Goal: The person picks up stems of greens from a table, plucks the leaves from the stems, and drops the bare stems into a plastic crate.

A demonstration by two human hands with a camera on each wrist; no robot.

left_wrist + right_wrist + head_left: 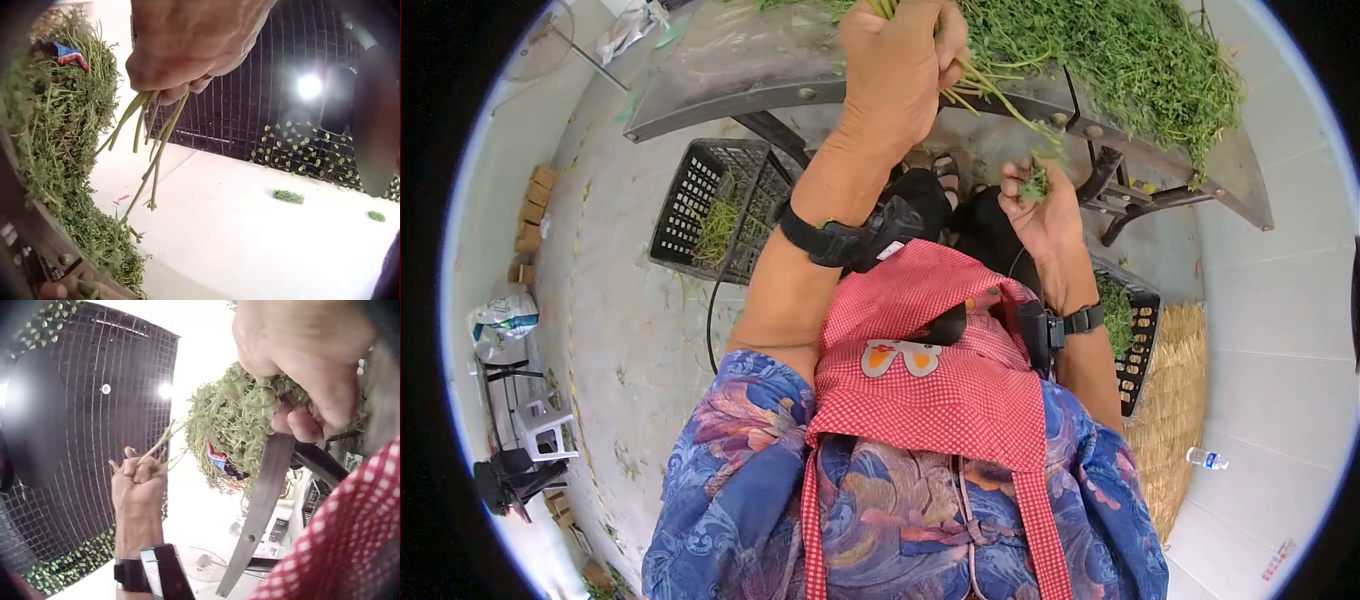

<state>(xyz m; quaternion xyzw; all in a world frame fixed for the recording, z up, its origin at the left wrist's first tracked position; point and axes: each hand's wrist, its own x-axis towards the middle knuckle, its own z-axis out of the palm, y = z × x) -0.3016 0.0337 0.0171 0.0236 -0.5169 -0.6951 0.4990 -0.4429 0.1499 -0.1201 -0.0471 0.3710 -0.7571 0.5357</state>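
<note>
My left hand [900,75] is raised over the table edge and grips a small bunch of green stems [159,156]. The stems stick out past its curled fingers and point toward my other hand. Lower and to the right, my right hand [1045,215] holds a small tuft of green leaves [1034,184] between thumb and curled fingers. In the right wrist view the thumb and fingertips [303,422] close around the leaves. A big heap of leafy greens [1090,70] lies on the table, beyond both hands.
The metal-edged table [730,95] curves across in front. A black crate [710,205] with stems stands below on the left, another black crate [1138,340] with greens on the right. Near it are a woven straw mat [1175,420] and a plastic bottle [1206,459]. A red-blue packet [65,53] lies on the heap.
</note>
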